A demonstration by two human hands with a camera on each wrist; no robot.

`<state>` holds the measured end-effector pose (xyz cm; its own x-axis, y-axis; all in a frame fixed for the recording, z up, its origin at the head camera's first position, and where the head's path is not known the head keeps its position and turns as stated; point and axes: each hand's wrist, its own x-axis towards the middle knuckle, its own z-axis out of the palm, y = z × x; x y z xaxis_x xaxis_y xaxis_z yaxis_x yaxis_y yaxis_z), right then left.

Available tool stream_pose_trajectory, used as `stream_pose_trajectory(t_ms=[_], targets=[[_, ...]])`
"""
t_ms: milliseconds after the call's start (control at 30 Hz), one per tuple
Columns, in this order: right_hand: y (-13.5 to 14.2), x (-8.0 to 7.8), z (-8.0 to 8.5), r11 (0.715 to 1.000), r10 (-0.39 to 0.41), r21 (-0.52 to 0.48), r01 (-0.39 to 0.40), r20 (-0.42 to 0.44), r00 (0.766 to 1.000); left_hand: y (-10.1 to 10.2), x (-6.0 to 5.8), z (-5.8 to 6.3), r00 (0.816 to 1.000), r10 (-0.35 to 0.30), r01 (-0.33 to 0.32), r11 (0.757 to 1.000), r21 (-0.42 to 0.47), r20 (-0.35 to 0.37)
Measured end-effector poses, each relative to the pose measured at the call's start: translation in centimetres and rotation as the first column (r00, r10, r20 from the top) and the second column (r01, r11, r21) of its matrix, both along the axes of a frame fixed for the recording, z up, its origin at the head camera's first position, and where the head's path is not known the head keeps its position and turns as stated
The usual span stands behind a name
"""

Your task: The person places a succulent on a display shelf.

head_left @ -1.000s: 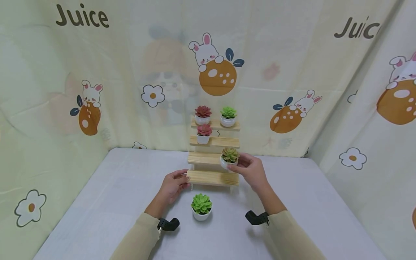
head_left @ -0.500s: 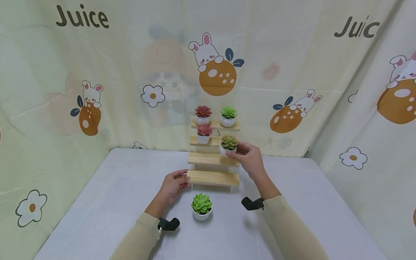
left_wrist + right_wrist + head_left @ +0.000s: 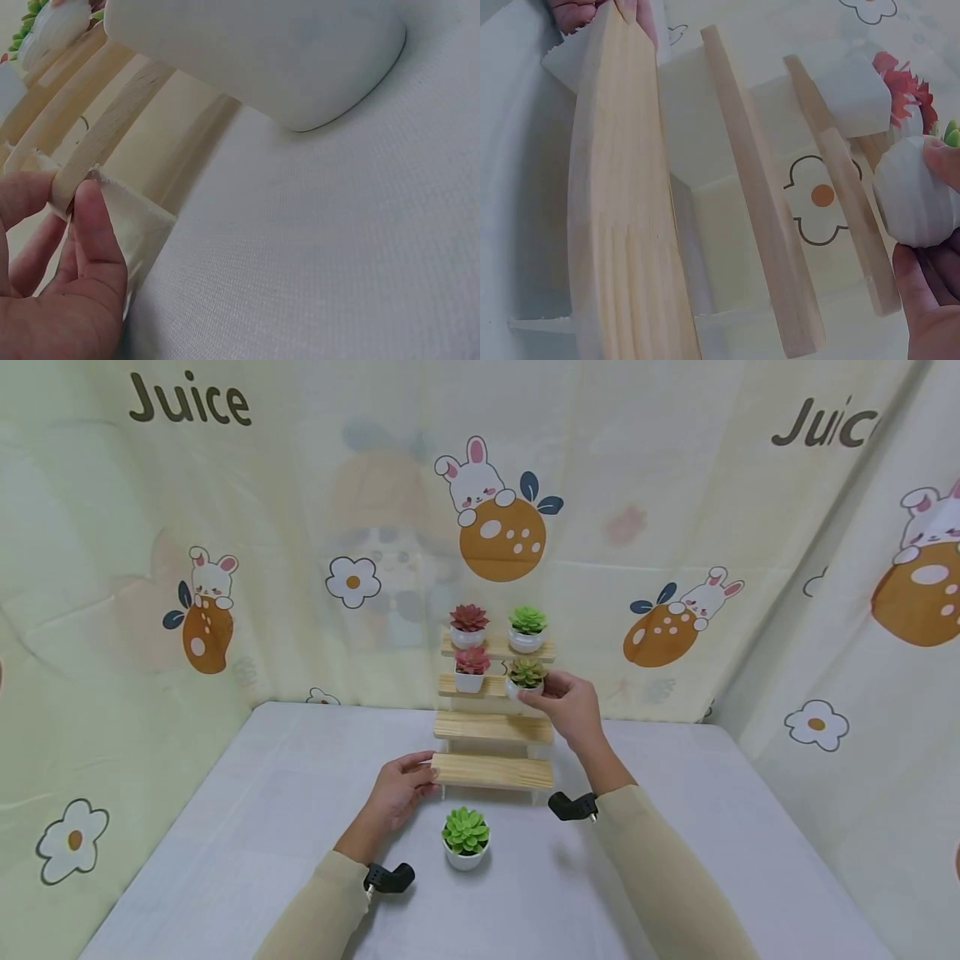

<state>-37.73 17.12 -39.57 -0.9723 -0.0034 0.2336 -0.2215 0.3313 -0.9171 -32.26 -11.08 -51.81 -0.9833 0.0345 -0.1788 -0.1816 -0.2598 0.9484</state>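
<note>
My right hand (image 3: 576, 708) grips the white pot (image 3: 915, 196) of a green-brown artificial succulent (image 3: 527, 673), thumb on one side and fingers on the other. In the head view the pot overlaps the right part of the second shelf (image 3: 492, 687) from the top. A four-step-like wooden stand stands upright; my left hand (image 3: 397, 788) pinches the left end of its lowest shelf (image 3: 105, 131) between thumb and fingers. Left of the held plant, a pink-red succulent (image 3: 472, 662) in a square white pot sits on the second shelf.
On the top shelf (image 3: 495, 650) stand a dark red succulent (image 3: 468, 620) and a bright green one (image 3: 527, 622). Another green succulent (image 3: 465, 837) in a white pot stands on the table (image 3: 315, 760) before the stand. A printed curtain (image 3: 300, 468) hangs behind.
My right hand has raised the green-brown succulent from in front of the third shelf from the top to the second shelf. My left hand stays on the lowest shelf's end.
</note>
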Motion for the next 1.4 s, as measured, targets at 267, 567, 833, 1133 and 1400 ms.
stream_pose_trajectory(t_ms=[267,567,833,1133,1400], targets=[[-0.3,-1.3,-0.1,1.0,-0.024,0.017,0.025,-0.041,0.999,-0.1,0.1,0.2,1.0,0.0,0.0,1.0,-0.012,0.008],[-0.4,-1.8,-0.1,0.996,-0.076,0.036,0.078,-0.054,0.996,0.0,0.1,0.3,1.0,0.005,-0.005,1.0,-0.01,0.017],[-0.5,-1.8,0.1,0.997,-0.066,0.027,0.067,-0.04,0.997,0.0,0.2,0.2,1.0,0.011,-0.011,1.0,-0.009,0.008],[-0.5,-1.7,0.3,0.999,-0.024,0.024,0.023,0.006,1.0,-0.1,0.0,0.1,1.0,0.013,-0.013,1.0,-0.001,0.015],[-0.5,-0.2,-0.5,0.998,-0.058,-0.042,0.055,-0.054,0.997,0.0,0.1,0.1,1.0,0.009,-0.009,1.0,-0.011,0.018]])
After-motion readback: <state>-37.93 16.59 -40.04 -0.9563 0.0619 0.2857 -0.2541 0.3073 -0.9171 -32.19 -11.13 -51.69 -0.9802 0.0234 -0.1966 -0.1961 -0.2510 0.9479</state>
